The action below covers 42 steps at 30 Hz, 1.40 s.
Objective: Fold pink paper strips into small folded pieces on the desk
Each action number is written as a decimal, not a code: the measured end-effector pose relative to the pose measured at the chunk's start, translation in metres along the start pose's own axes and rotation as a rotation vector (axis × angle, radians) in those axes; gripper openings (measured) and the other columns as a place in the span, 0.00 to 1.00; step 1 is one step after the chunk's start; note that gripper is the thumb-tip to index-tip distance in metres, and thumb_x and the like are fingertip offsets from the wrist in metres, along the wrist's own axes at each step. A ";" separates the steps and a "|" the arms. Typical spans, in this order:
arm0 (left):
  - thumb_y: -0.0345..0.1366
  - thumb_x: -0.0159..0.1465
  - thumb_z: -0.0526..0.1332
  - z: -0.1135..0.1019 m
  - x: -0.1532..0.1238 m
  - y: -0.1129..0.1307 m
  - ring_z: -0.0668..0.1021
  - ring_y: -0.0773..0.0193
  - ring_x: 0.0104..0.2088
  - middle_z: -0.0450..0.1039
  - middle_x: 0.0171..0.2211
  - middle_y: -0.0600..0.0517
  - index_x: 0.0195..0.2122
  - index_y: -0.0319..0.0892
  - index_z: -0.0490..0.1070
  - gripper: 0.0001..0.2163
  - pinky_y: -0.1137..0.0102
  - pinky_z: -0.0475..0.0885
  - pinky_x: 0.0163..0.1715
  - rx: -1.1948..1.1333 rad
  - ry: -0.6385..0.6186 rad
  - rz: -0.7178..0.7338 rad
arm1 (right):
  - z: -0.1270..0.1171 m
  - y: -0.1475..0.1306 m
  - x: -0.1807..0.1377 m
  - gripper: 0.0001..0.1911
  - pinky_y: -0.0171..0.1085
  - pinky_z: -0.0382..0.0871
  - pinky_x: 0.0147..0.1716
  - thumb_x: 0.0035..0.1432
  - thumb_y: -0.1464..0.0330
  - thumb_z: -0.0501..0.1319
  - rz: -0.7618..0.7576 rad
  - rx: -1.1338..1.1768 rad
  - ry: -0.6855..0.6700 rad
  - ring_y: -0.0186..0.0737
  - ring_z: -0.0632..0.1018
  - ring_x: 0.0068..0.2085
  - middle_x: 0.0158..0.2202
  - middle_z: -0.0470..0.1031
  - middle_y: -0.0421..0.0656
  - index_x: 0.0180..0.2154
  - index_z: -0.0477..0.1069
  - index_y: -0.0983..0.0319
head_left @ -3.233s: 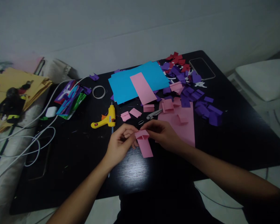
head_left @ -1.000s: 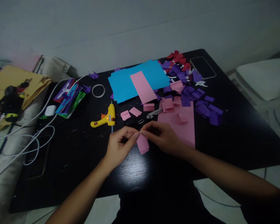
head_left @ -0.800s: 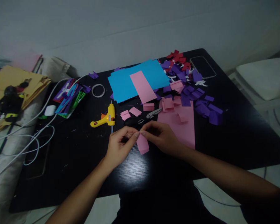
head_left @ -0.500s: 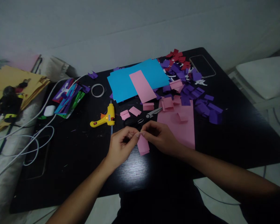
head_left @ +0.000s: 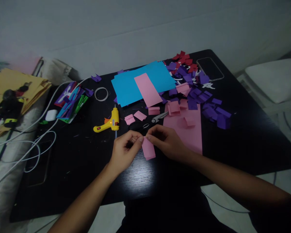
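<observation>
Pink paper strip [head_left: 148, 150] — top edge pinched by left hand [head_left: 125, 148] and right hand [head_left: 167, 142]; uneven finger pressure may crease it askew.

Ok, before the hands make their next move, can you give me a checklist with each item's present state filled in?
1. Pink strip pinched by both left hand and right hand: ok.
2. Strip's upper end in plain sight: not ok, fingertips cover it.
3. Yellow glue gun lying apart from the hands: ok.
4. Glue gun hot: cannot tell, though a small orange light shows.
5. Pink sheet free of loose pieces: not ok, pink pieces lie on it.
</observation>
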<state>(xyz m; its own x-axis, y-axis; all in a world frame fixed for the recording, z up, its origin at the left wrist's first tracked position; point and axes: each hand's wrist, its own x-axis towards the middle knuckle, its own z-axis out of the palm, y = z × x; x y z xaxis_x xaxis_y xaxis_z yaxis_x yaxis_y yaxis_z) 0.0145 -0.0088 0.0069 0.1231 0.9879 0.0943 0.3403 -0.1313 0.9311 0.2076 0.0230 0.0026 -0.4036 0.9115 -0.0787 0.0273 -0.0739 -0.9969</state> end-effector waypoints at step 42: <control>0.38 0.69 0.64 -0.002 0.002 0.000 0.71 0.69 0.24 0.70 0.23 0.56 0.33 0.41 0.76 0.08 0.73 0.66 0.25 -0.058 -0.022 -0.036 | -0.002 0.000 0.001 0.09 0.36 0.71 0.32 0.63 0.62 0.66 0.010 0.023 -0.009 0.37 0.77 0.33 0.32 0.78 0.41 0.36 0.77 0.62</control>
<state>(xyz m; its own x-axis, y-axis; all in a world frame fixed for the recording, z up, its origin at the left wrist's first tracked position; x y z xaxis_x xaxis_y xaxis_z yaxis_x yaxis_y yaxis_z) 0.0124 -0.0066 0.0076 0.1324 0.9898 0.0530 0.2901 -0.0898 0.9528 0.2086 0.0247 0.0025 -0.4117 0.9070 -0.0889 0.0107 -0.0927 -0.9956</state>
